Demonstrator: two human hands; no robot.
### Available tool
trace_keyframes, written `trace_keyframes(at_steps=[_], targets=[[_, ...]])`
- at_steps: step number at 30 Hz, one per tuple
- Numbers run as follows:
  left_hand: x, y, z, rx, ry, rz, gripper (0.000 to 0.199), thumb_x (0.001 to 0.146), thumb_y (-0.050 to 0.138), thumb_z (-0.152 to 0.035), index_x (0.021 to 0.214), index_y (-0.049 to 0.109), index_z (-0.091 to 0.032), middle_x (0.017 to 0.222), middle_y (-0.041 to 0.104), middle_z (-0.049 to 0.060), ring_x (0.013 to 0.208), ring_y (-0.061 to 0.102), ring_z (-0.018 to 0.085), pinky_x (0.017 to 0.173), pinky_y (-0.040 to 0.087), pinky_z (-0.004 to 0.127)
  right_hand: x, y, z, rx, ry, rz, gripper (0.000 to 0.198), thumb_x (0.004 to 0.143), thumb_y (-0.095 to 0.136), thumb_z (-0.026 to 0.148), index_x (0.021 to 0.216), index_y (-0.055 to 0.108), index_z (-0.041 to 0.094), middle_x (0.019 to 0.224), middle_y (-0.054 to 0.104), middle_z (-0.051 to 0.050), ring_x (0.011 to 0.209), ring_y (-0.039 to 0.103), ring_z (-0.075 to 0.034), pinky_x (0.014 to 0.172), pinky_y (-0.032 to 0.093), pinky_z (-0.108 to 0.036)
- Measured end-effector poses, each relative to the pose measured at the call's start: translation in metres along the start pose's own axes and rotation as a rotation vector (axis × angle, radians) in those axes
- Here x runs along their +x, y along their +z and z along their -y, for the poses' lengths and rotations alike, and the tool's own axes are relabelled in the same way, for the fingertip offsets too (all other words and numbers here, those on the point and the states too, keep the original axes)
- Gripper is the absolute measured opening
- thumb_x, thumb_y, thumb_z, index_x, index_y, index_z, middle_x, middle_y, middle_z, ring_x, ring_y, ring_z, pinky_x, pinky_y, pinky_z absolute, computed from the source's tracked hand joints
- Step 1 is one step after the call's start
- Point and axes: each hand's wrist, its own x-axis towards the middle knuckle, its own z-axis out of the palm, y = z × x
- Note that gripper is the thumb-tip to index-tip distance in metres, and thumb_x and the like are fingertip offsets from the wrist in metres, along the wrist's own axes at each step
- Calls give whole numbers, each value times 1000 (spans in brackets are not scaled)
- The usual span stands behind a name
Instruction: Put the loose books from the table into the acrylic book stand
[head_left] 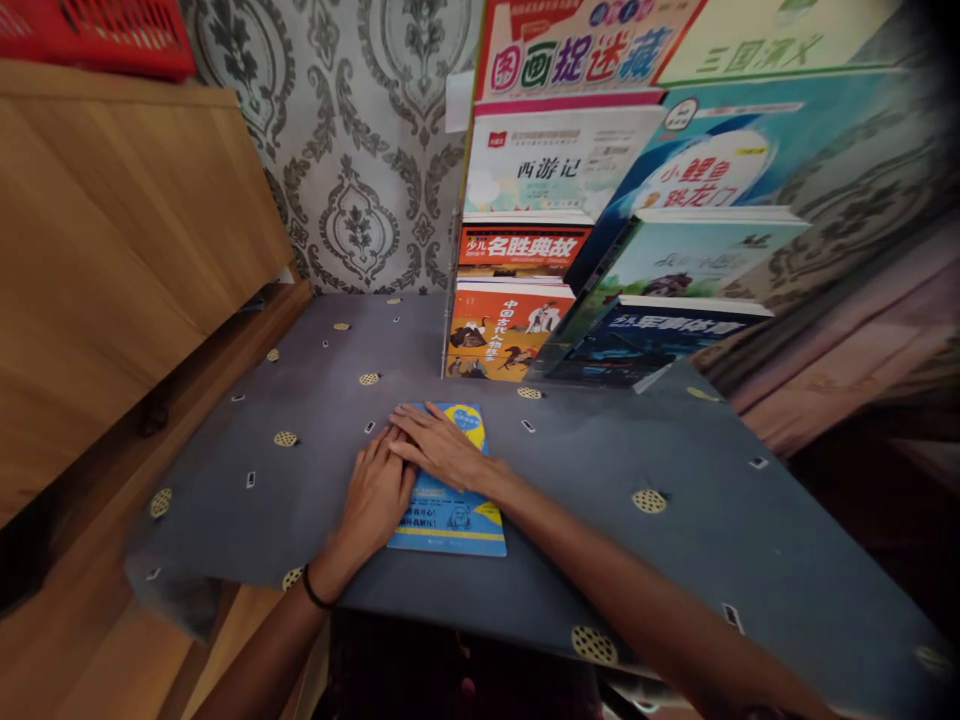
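A blue and yellow book [450,538] lies closed and flat on the cloth-covered table in front of me. My left hand [375,492] rests at the book's left edge, fingers stretched out and pointing away from me. Across the book's upper half lies my right hand [439,448], palm down with its fingers extended. Its fingertips reach over the fingertips of my left hand, so the two hands touch. Part of the cover is hidden beneath them. Neither hand grips anything. A dark band circles my left wrist.
Behind the book stands a rack with several upright books, including an orange book [491,325] and a dark blue book [652,340]. A wooden cabinet [135,250] is on the left, topped by a red basket [97,40]. Grey tablecloth [592,450] covers the table; pink fabric [840,330] hangs right.
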Motion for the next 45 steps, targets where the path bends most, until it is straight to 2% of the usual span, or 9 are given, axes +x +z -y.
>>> trace_keyframes(at_steps=[6, 16, 22, 25, 30, 34, 37, 41, 45], targets=[[1, 0, 1, 36, 18, 1, 48, 100, 39, -27, 147, 40, -16, 150, 50, 15, 135, 48, 31, 103, 47, 51, 1, -1, -2, 35, 20, -19, 64, 102, 30, 58, 144, 50, 13, 147, 55, -17, 141, 45, -27, 121, 26, -52], [4, -1, 2, 82, 40, -42, 37, 100, 40, -28, 133, 53, -16, 135, 60, 14, 123, 54, 30, 97, 50, 50, -7, 2, -3, -30, 79, -87, 55, 104, 37, 48, 143, 51, 12, 149, 52, -17, 144, 42, -27, 121, 27, -53], [14, -13, -3, 158, 33, 26, 26, 101, 39, -26, 115, 58, -17, 115, 65, 11, 106, 59, 29, 90, 51, 47, -20, -7, -13, -21, 103, -89, 55, 105, 29, 51, 148, 45, 20, 150, 52, -13, 144, 42, -25, 119, 30, -52], [16, -15, -6, 165, 38, 32, 26, 101, 39, -27, 119, 56, -18, 119, 64, 11, 110, 57, 29, 91, 49, 46, -33, -10, -18, -38, 157, -116, 58, 105, 27, 51, 146, 47, 15, 151, 50, -16, 145, 40, -27, 120, 29, -51], [32, -19, -10, 240, 35, 105, 25, 101, 39, -31, 105, 61, -17, 106, 64, 12, 101, 57, 29, 85, 48, 44, -41, -11, -27, 53, 134, -116, 55, 106, 27, 45, 145, 50, 14, 152, 50, -15, 146, 38, -25, 121, 27, -51], [51, -10, -8, 178, 105, 91, 31, 100, 41, -28, 126, 55, -17, 130, 61, 14, 120, 55, 30, 95, 47, 46, -48, -13, -34, 134, 128, -162, 52, 105, 28, 43, 147, 47, 18, 150, 52, -13, 145, 41, -23, 121, 30, -50], [56, -3, -4, 147, 126, 111, 35, 100, 42, -29, 132, 53, -17, 141, 57, 14, 130, 51, 31, 100, 46, 48, -63, -16, -43, 110, 177, -246, 50, 104, 29, 42, 146, 48, 21, 148, 54, -12, 142, 44, -24, 120, 30, -54], [58, -5, -4, 184, 133, 142, 36, 100, 44, -32, 131, 54, -17, 138, 59, 14, 124, 55, 31, 94, 48, 49, -85, -22, -55, 121, 248, -295, 49, 104, 27, 41, 144, 50, 24, 142, 61, -9, 134, 53, -26, 119, 30, -57], [70, -9, -12, 254, 154, 151, 31, 100, 43, -30, 123, 61, -18, 123, 67, 12, 113, 59, 31, 94, 46, 50, -92, -27, -61, 192, 281, -303, 51, 105, 25, 46, 142, 54, 27, 137, 64, -7, 126, 58, -26, 113, 39, -54]])
